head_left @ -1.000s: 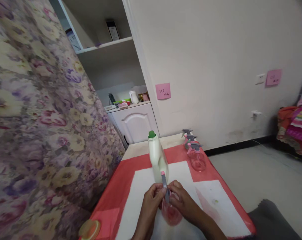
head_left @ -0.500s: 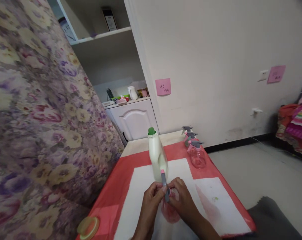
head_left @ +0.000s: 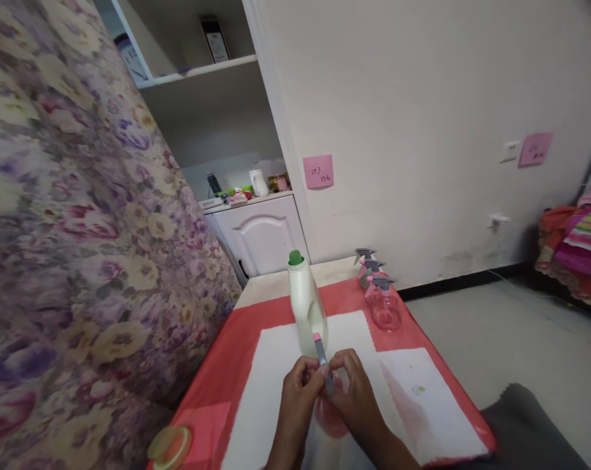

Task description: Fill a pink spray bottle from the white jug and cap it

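Note:
A pink see-through spray bottle [head_left: 331,421] with a grey spray head [head_left: 321,350] stands at the near middle of the table. My left hand [head_left: 299,388] has its fingers closed on the spray head from the left. From the right, my right hand [head_left: 357,391] pinches at the neck, just under the head; its fingertips are partly hidden. Right behind the hands stands a pale green jug [head_left: 303,297] with a green top. Further right are more spray bottles [head_left: 386,312] with grey and pink heads, lined up in a row.
White cloths [head_left: 266,372] lie on the red table cover [head_left: 222,352]. A round yellowish lid or dish [head_left: 171,447] is at the near left corner. A floral curtain [head_left: 80,228] hangs on the left. Behind the table are a cabinet [head_left: 269,235] and a wall.
The view has shifted slightly. Both hands stay at the spray bottle, and the grey head has turned a little between the fingers.

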A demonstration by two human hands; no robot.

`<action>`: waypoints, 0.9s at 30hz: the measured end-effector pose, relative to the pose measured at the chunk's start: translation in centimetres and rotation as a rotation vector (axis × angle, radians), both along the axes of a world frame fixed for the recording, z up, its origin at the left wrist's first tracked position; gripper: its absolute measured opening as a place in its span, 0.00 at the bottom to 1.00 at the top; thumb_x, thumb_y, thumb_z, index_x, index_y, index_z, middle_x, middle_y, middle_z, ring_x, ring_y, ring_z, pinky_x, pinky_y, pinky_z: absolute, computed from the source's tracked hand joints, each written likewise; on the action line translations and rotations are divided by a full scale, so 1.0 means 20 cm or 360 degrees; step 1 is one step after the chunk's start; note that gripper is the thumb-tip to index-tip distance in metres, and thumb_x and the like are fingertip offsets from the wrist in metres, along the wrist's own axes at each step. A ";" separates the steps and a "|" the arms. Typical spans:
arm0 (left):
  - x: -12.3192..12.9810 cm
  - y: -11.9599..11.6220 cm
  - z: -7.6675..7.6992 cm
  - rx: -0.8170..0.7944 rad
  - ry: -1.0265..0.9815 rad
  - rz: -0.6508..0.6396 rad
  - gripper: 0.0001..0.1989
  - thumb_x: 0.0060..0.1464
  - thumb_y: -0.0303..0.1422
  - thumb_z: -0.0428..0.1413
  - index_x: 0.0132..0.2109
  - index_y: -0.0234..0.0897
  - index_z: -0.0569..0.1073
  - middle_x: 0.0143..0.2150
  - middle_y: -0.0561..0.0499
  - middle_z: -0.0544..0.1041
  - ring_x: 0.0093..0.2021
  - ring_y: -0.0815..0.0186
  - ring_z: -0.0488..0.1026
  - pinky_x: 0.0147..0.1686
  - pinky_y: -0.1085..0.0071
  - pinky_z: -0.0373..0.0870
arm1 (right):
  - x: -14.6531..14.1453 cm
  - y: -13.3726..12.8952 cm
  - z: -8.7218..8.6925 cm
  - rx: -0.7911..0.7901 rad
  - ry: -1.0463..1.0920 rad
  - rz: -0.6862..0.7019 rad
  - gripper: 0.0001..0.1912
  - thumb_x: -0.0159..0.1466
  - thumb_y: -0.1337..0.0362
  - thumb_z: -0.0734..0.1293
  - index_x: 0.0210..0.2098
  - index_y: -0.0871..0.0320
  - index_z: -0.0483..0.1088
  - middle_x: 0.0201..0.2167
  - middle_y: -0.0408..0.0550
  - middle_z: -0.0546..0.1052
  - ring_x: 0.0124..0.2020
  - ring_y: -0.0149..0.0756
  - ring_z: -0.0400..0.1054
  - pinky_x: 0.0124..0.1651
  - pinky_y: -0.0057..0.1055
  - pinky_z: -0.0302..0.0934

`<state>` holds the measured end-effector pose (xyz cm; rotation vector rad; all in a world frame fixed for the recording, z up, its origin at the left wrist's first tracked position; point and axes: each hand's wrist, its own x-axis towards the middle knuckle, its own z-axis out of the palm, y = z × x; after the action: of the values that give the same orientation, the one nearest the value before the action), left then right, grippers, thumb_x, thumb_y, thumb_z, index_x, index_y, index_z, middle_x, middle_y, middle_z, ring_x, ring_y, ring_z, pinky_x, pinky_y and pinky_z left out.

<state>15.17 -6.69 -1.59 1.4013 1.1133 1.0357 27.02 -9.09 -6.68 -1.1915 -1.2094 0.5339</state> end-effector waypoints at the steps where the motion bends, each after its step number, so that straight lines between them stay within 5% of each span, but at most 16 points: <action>1: 0.00 0.00 0.00 -0.0002 0.0007 0.0017 0.18 0.45 0.47 0.63 0.30 0.36 0.73 0.23 0.56 0.71 0.25 0.68 0.66 0.27 0.73 0.62 | 0.00 0.00 0.00 -0.0009 0.0012 0.0024 0.10 0.53 0.66 0.70 0.33 0.54 0.65 0.35 0.47 0.70 0.40 0.44 0.67 0.45 0.40 0.65; 5: 0.01 -0.02 0.03 -0.0008 -0.0025 0.0038 0.17 0.45 0.45 0.64 0.30 0.36 0.72 0.24 0.56 0.72 0.27 0.68 0.68 0.30 0.73 0.63 | 0.03 -0.02 0.00 0.0142 -0.0038 0.0335 0.14 0.60 0.67 0.63 0.46 0.54 0.70 0.47 0.52 0.73 0.51 0.44 0.67 0.55 0.42 0.63; 9: 0.02 -0.02 0.03 -0.0033 -0.0031 -0.0003 0.17 0.46 0.46 0.63 0.30 0.36 0.71 0.23 0.56 0.73 0.27 0.67 0.68 0.29 0.73 0.63 | 0.03 -0.01 -0.01 0.0070 -0.0028 0.0145 0.04 0.61 0.62 0.66 0.35 0.54 0.71 0.41 0.51 0.73 0.46 0.44 0.69 0.50 0.41 0.66; 11: 0.01 -0.01 0.02 -0.0034 -0.0010 0.0012 0.18 0.45 0.47 0.63 0.30 0.36 0.71 0.22 0.56 0.72 0.26 0.67 0.67 0.28 0.73 0.62 | 0.01 0.00 -0.01 -0.0015 0.0008 0.0032 0.07 0.56 0.62 0.70 0.34 0.55 0.70 0.41 0.51 0.72 0.45 0.46 0.69 0.49 0.42 0.66; 14: 0.01 -0.01 0.01 -0.0007 0.0006 0.0036 0.18 0.45 0.47 0.63 0.30 0.36 0.71 0.23 0.56 0.72 0.26 0.67 0.67 0.28 0.73 0.61 | 0.01 -0.01 -0.01 0.0035 0.0009 0.0198 0.15 0.56 0.65 0.69 0.43 0.55 0.71 0.47 0.53 0.72 0.51 0.46 0.68 0.55 0.42 0.64; 17: 0.01 -0.02 0.03 0.0027 0.0005 0.0014 0.16 0.47 0.45 0.63 0.31 0.36 0.72 0.24 0.55 0.72 0.28 0.67 0.67 0.30 0.73 0.62 | 0.03 -0.02 0.00 0.0142 0.0016 0.0365 0.11 0.62 0.65 0.62 0.44 0.54 0.71 0.46 0.51 0.74 0.50 0.42 0.69 0.54 0.39 0.64; 22: 0.02 -0.04 0.04 0.0001 0.0002 -0.0008 0.16 0.47 0.45 0.62 0.30 0.36 0.71 0.24 0.55 0.73 0.27 0.67 0.67 0.29 0.73 0.63 | 0.02 -0.01 -0.01 -0.0038 0.0078 0.0114 0.07 0.56 0.64 0.69 0.34 0.54 0.69 0.42 0.50 0.72 0.46 0.44 0.69 0.50 0.40 0.65; 27: 0.01 -0.03 0.04 0.0052 0.0035 0.0019 0.16 0.47 0.45 0.63 0.30 0.36 0.72 0.25 0.56 0.71 0.28 0.67 0.66 0.30 0.73 0.62 | 0.03 -0.01 -0.01 0.0113 0.0074 0.0436 0.14 0.60 0.66 0.64 0.46 0.53 0.71 0.47 0.51 0.74 0.51 0.43 0.68 0.56 0.40 0.63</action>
<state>15.46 -7.36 -0.78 1.4369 1.1264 1.0533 27.54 -9.28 -6.81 -0.9537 -1.3492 0.7125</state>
